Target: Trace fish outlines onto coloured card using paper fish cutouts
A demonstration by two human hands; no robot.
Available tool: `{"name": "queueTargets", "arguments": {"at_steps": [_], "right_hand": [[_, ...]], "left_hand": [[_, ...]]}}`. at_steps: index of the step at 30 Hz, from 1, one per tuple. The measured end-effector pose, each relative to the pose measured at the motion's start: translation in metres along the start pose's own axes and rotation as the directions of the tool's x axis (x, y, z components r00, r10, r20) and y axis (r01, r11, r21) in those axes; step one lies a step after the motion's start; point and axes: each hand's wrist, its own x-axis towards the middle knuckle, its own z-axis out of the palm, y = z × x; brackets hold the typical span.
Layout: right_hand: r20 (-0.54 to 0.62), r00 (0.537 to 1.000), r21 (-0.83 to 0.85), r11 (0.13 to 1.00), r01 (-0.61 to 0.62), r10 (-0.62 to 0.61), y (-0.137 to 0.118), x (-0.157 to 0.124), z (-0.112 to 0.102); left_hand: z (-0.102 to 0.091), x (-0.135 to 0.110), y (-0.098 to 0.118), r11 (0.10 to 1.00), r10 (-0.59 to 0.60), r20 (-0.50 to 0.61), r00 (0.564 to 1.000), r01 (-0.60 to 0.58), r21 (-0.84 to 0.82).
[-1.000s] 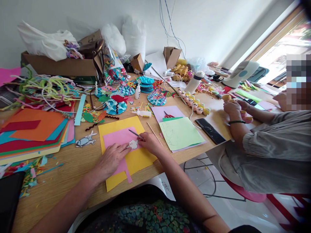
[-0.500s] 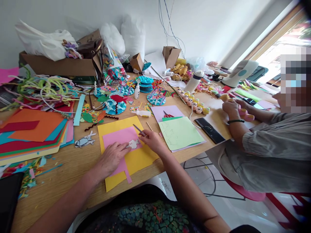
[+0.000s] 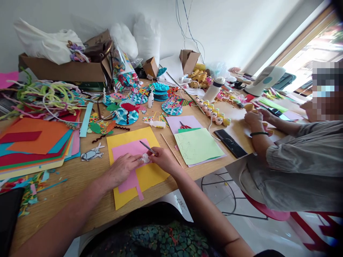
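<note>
My left hand (image 3: 122,167) lies flat on a sheet of pink paper (image 3: 119,145), its fingertips on the edge of a small white fish-shaped paper cutout (image 3: 145,158). My right hand (image 3: 164,159) holds a grey pencil (image 3: 146,146) in a pinch, beside the cutout and partly covering its right end. I cannot see whether the pencil's point touches the paper. Under the pink paper is a larger yellow sheet (image 3: 158,175). A thin wooden stick (image 3: 171,150) lies right of the yellow sheet.
A drawn fish cutout (image 3: 92,152) and stacked coloured paper (image 3: 40,137) lie left. Light green paper (image 3: 199,144), red-handled scissors (image 3: 184,125) and a phone (image 3: 230,142) lie right. Glue bottles (image 3: 155,124) stand or lie behind. Another person's hands (image 3: 254,119) work at the right.
My right hand has moved left with the pencil, closer over the white cutout, and more of the wooden stick shows. My left hand stays pressed on the paper.
</note>
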Motion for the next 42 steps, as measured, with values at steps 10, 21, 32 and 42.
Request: {"name": "queueTargets", "arguments": {"at_steps": [10, 21, 32, 42], "right_hand": [[0.014, 0.983, -0.266, 0.947, 0.180, -0.183, 0.003, 0.008, 0.007], [0.015, 0.989, -0.265, 0.953, 0.148, -0.149, 0.005, 0.011, 0.009], [-0.022, 0.989, -0.154, 0.978, 0.139, -0.144, 0.010, 0.012, 0.009], [-0.138, 0.990, -0.043, 0.999, -0.003, -0.003, 0.009, 0.001, -0.018]], "left_hand": [[0.006, -0.001, -0.017, 0.961, -0.038, -0.002, 0.999, 0.036, -0.275], [0.005, -0.002, -0.029, 0.936, -0.016, -0.023, 1.000, 0.006, -0.351], [0.011, -0.002, -0.012, 0.996, 0.089, -0.056, 0.994, -0.089, 0.005], [0.008, 0.001, -0.011, 0.997, 0.074, -0.034, 0.997, -0.075, -0.022]]}}
